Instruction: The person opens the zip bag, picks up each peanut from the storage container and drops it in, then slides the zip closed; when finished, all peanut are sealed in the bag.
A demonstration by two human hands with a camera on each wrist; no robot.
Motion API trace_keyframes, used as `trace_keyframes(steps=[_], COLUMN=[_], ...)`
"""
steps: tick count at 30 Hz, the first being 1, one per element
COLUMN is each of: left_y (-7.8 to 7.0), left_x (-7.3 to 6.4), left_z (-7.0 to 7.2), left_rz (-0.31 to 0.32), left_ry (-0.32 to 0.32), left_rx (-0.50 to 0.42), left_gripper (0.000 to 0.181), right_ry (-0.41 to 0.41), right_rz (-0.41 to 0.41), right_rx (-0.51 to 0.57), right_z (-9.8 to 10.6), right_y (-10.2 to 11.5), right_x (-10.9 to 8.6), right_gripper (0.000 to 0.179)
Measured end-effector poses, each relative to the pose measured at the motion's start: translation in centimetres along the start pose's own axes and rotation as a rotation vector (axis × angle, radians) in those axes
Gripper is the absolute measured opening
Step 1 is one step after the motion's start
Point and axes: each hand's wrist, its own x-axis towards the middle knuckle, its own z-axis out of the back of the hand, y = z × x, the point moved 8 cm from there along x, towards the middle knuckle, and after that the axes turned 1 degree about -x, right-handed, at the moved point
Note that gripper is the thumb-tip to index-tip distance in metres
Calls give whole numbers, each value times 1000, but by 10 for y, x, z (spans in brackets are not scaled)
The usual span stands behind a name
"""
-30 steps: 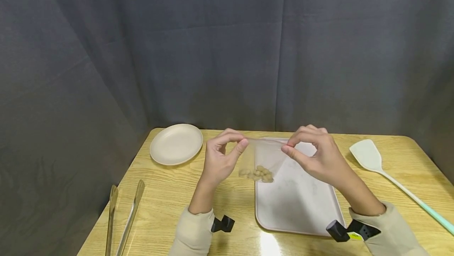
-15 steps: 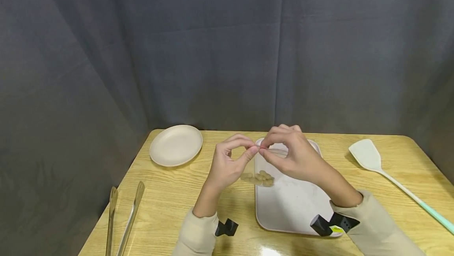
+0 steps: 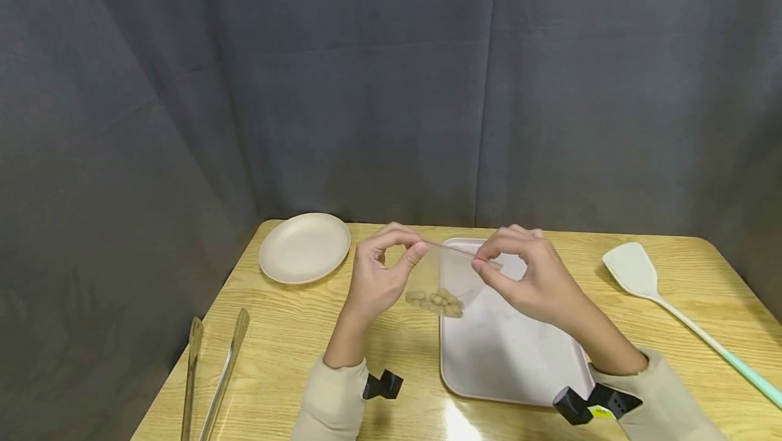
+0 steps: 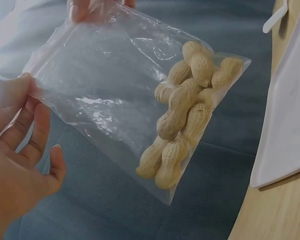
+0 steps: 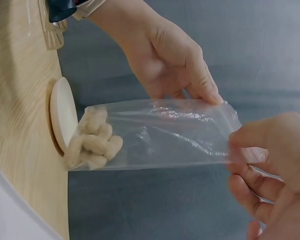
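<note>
A clear zip bag point(image 4: 110, 65) hangs from both hands above the table, with several unshelled peanuts point(image 4: 182, 110) gathered at its bottom. My left hand point(image 3: 380, 281) pinches the left end of the bag's top edge between thumb and fingertips. Farther along the same edge, my right hand point(image 3: 533, 278) pinches the strip near its right end, and a short piece of the strip sticks out past the fingers. Both wrist views show the peanuts staying inside the bag. Behind and below the bag lies a pale rectangular tray point(image 3: 519, 353).
At the back left stands a beige round plate point(image 3: 304, 248). Metal tongs point(image 3: 227, 366) lie at the front left of the wooden table point(image 3: 293, 353). A white turner point(image 3: 632, 270) with a mint handle end lies on the right. Dark curtains point(image 3: 366, 88) hang behind the table.
My right hand slid left along the bag's top edge to meet the left hand, then moved back right. The left hand shifted slightly right and returned. Both still pinch the bag.
</note>
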Motion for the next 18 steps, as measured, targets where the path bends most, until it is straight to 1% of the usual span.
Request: trace_keyframes(steps=[3,7,10,11,13,15,18], left_y=[-1,-2,-2,-1,2,7,14], left_x=[1,1,1,1,1,-2,-11], left_z=[3,8,12,13,17,24,38], left_rz=[-5,-7,13,30,79,147,264], left_ry=[-3,-11,16,36,98,170,279], left_rx=[12,21,25,31,48,77,147], left_gripper=[5,6,5,5,5,6,6], right_ry=[-24,-27,-22,-22,-14,3,50], right_rz=[-12,-17,-17,-20,-34,-48,-73], right_rx=[14,43,57,59,64,65,68], right_z=[5,9,9,8,4,-5,-25], right_y=[-2,-4,-5,-6,-9,-12,-16], right_x=[-5,-11,-11,-11,-9,-8,-9], right_gripper=[25,26,26,25,24,22,20])
